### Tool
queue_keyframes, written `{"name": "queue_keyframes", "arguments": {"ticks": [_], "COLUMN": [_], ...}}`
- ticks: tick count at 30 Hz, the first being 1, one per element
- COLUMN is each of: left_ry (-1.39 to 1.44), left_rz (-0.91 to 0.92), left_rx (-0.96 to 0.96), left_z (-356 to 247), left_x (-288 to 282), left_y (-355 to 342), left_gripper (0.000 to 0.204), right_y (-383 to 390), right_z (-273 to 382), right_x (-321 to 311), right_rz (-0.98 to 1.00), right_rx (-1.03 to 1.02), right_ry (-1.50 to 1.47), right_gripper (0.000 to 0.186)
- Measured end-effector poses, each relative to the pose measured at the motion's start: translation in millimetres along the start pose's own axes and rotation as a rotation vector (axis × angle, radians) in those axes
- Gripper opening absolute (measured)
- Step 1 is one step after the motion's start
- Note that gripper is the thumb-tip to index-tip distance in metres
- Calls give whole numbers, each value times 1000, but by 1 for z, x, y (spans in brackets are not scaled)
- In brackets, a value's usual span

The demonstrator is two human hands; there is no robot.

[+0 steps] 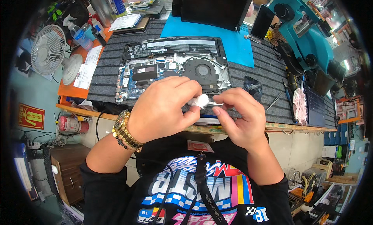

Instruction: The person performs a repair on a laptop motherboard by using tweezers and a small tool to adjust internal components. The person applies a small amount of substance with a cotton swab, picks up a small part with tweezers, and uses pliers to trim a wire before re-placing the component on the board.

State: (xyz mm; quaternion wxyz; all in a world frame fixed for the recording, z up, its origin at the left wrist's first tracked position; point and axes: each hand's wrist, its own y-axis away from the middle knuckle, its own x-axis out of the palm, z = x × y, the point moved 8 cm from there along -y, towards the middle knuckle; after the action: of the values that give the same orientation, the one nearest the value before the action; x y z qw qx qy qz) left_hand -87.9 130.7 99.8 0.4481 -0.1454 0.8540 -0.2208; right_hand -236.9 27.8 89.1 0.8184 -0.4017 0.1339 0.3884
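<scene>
My left hand (163, 102) is closed on a white fluffy wad (201, 101), like cotton, between thumb and bent fingers. Just right of it, my right hand (244, 118) has its fingers curled round a thin pale strip or stick (213, 103) that reaches toward the wad; its exact kind is hard to make out. Both hands are over the front edge of an opened laptop base (142, 72), whose battery, blue circuit board and round black fan (203, 70) show; the left hand hides part of the board.
A grey ribbed mat (101, 89) and blue sheet (237, 54) cover the bench. A white fan (48, 48) and spray bottle (79, 34) stand left; a teal microscope (311, 46), tweezers (275, 100), pink cloth (300, 104) and keyboard (316, 104) lie right; a dark screen (211, 7) stands behind.
</scene>
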Motion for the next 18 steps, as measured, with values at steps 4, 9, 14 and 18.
{"name": "queue_keyframes", "arguments": {"ticks": [4, 9, 14, 18], "left_ry": [-2, -7, 13, 30], "left_rz": [-6, 3, -1, 10], "left_rx": [19, 33, 64, 90], "left_z": [-5, -10, -14, -14], "left_x": [10, 16, 19, 21], "left_y": [0, -1, -2, 0], "left_gripper": [21, 22, 22, 22], "right_y": [2, 4, 4, 6], "right_z": [-1, -3, -3, -7], "right_x": [1, 2, -2, -6], "right_rz": [-7, 17, -30, -34], "right_rx": [-9, 16, -2, 13], "right_ry": [-20, -27, -25, -23], "right_gripper": [18, 12, 9, 9]}}
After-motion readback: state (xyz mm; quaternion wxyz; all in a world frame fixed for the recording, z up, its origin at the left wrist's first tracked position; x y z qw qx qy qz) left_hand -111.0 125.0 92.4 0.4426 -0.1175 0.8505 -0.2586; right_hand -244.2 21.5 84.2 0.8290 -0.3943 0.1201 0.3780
